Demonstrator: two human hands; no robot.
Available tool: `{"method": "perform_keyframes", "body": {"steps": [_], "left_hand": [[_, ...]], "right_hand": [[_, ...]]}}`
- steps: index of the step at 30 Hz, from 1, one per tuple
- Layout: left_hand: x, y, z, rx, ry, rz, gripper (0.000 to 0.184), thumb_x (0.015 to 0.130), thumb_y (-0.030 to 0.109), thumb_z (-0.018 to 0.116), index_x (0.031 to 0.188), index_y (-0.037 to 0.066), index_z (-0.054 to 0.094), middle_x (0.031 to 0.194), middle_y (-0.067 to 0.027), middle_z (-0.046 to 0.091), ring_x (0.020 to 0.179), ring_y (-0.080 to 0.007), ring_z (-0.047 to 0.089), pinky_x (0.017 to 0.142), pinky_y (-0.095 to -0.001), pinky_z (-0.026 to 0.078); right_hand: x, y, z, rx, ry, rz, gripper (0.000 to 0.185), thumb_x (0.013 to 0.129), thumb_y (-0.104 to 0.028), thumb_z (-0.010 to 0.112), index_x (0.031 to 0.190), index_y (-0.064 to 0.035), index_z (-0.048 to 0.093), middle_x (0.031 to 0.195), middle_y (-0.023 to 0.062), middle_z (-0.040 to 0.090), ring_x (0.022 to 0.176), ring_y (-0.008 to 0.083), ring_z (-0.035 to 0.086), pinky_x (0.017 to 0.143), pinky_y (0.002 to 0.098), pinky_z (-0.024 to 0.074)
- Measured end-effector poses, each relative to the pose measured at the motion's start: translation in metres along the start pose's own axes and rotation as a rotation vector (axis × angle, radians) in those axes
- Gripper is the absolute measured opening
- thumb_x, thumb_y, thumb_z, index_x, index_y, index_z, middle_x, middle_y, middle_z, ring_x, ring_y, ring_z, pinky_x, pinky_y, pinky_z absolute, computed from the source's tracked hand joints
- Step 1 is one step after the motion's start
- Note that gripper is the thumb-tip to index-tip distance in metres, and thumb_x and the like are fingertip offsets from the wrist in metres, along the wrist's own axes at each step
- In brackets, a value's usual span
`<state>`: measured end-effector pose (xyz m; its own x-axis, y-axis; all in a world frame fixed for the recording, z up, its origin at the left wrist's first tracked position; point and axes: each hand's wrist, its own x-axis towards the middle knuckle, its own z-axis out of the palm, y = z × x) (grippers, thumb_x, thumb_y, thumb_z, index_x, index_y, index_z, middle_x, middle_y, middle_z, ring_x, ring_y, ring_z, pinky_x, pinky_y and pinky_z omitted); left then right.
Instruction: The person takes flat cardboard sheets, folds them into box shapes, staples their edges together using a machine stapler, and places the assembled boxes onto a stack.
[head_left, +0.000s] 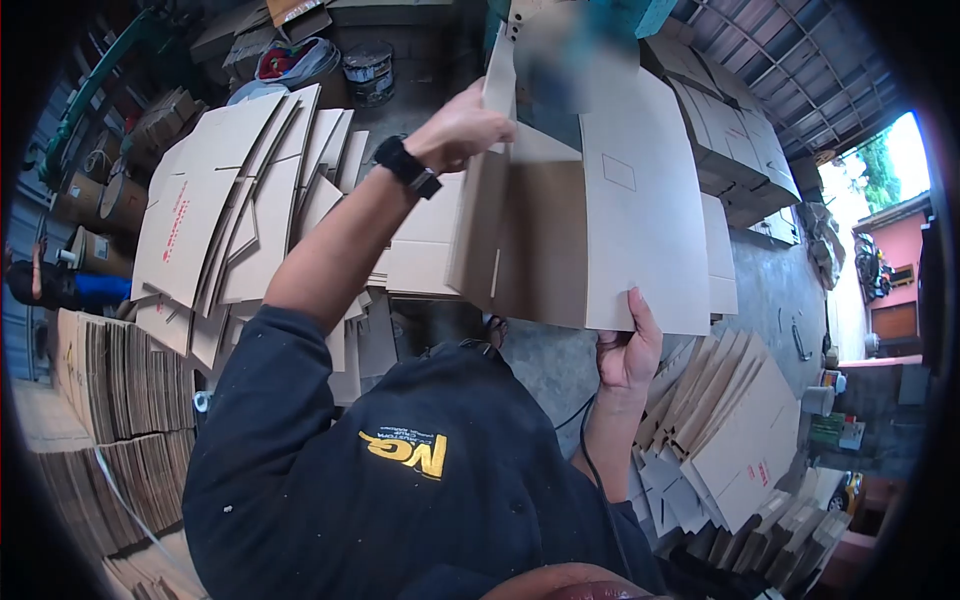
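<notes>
An unfolded cardboard box [645, 200], bent into a partly open sleeve, spans the space between my two hands. My left hand [465, 130], with a black watch on its wrist, has its fingers closed round the box's upper left edge. Down at the lower edge of the right panel, my right hand [630, 345] pinches the cardboard, thumb in front and the other fingers mostly hidden behind. The box's upper part reaches a teal machine [610, 25], partly blurred, at the top of the view. Inside the box lies a shaded brown panel [545, 225].
Flat cardboard sheets [215, 200] are piled to the left. More sheets [740, 430] lean at the lower right, and stacked cardboard [730, 130] stands at the upper right. Bundled cardboard [125, 380] fills the lower left. Another person [70, 285] is at the far left.
</notes>
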<state>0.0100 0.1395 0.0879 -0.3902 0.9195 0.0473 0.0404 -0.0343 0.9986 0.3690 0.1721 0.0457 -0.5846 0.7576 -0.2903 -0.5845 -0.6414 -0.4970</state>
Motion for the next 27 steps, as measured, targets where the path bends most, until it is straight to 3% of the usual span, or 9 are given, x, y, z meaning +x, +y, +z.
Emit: {"method": "perform_keyframes", "body": {"steps": [3, 5, 8, 10, 11, 16, 18, 21, 27], "left_hand": [[0.003, 0.021, 0.034, 0.119, 0.051, -0.052, 0.066, 0.082, -0.001, 0.059, 0.144, 0.001, 0.036, 0.111, -0.0132, 0.059, 0.09, -0.0177, 0.062, 0.067, -0.0295, 0.054], [0.0, 0.021, 0.06, 0.05, 0.099, -0.043, 0.066, 0.082, -0.001, 0.056, 0.145, 0.002, 0.036, 0.111, -0.0136, 0.058, 0.091, -0.0178, 0.061, 0.066, -0.0294, 0.053], [0.0, 0.015, 0.07, -0.048, 0.142, -0.142, 0.063, 0.085, 0.004, 0.047, 0.147, 0.004, 0.036, 0.114, -0.0118, 0.059, 0.096, -0.017, 0.061, 0.066, -0.0295, 0.051], [0.01, 0.001, 0.058, -0.41, 0.054, 0.036, 0.063, 0.088, 0.009, 0.043, 0.15, 0.006, 0.033, 0.123, -0.0099, 0.06, 0.102, -0.0163, 0.062, 0.074, -0.0295, 0.052], [0.013, 0.003, 0.045, -0.478, -0.029, -0.023, 0.061, 0.093, 0.018, 0.044, 0.152, 0.004, 0.031, 0.132, -0.0081, 0.059, 0.112, -0.0181, 0.061, 0.089, -0.0302, 0.051], [0.054, -0.026, 0.067, -0.197, 0.218, 0.09, 0.076, 0.095, 0.027, 0.057, 0.153, -0.004, 0.018, 0.144, -0.0197, 0.047, 0.133, -0.0291, 0.048, 0.113, -0.0395, 0.037], [0.059, -0.029, 0.067, -0.142, 0.24, 0.104, 0.105, 0.089, 0.039, 0.061, 0.155, -0.008, -0.005, 0.157, -0.0352, 0.012, 0.149, -0.0458, 0.013, 0.122, -0.0463, 0.017], [0.06, -0.034, 0.064, -0.185, 0.219, 0.108, 0.1, 0.09, 0.037, 0.057, 0.155, -0.009, -0.003, 0.16, -0.0345, 0.007, 0.151, -0.0454, 0.008, 0.123, -0.0465, 0.016], [0.048, -0.025, 0.06, -0.037, 0.233, 0.079, 0.092, 0.092, 0.033, 0.051, 0.155, -0.009, 0.0, 0.161, -0.0333, 0.009, 0.152, -0.0435, 0.006, 0.124, -0.0456, 0.014]], "right_hand": [[-0.009, -0.006, 0.023, -0.113, -0.073, -0.021, 0.038, 0.099, -0.01, 0.058, 0.134, 0.0018, 0.049, 0.123, 0.0157, 0.065, 0.105, 0.028, 0.07, 0.08, 0.0411, 0.0665], [-0.011, -0.004, 0.048, -0.191, 0.033, -0.066, 0.03, 0.099, -0.011, 0.058, 0.126, 0.0031, 0.056, 0.109, 0.0133, 0.069, 0.09, 0.0223, 0.073, 0.069, 0.0333, 0.0643], [0.001, -0.003, 0.066, -0.2, 0.095, -0.075, 0.03, 0.099, -0.011, 0.059, 0.125, 0.003, 0.056, 0.108, 0.0122, 0.069, 0.091, 0.0216, 0.073, 0.067, 0.0336, 0.0645], [0.023, -0.007, 0.04, -0.2, 0.021, -0.05, 0.032, 0.098, -0.01, 0.059, 0.128, 0.002, 0.053, 0.114, 0.013, 0.068, 0.096, 0.0243, 0.072, 0.071, 0.0364, 0.0653], [0.031, -0.007, 0.03, -0.196, -0.048, -0.012, 0.035, 0.098, -0.009, 0.059, 0.131, 0.0011, 0.051, 0.12, 0.0138, 0.066, 0.101, 0.0269, 0.071, 0.076, 0.0392, 0.0661], [0.013, 0.009, 0.073, -0.281, -0.059, 0.003, 0.038, 0.097, -0.014, 0.062, 0.132, -0.0023, 0.051, 0.121, 0.0122, 0.065, 0.104, 0.0271, 0.069, 0.079, 0.0425, 0.0632], [0.006, 0.027, 0.086, -0.293, -0.061, -0.028, 0.04, 0.097, -0.016, 0.064, 0.133, -0.0041, 0.051, 0.122, 0.0118, 0.065, 0.107, 0.0271, 0.067, 0.082, 0.0448, 0.0617], [0.008, 0.042, 0.076, -0.28, -0.102, -0.037, 0.037, 0.099, -0.021, 0.06, 0.129, -0.0007, 0.056, 0.117, 0.014, 0.067, 0.108, 0.0247, 0.066, 0.094, 0.0447, 0.0512], [0.019, 0.033, 0.06, -0.357, -0.137, 0.128, 0.033, 0.097, -0.019, 0.061, 0.124, 0.0005, 0.059, 0.112, 0.014, 0.068, 0.102, 0.0252, 0.068, 0.084, 0.0457, 0.0576]]}}
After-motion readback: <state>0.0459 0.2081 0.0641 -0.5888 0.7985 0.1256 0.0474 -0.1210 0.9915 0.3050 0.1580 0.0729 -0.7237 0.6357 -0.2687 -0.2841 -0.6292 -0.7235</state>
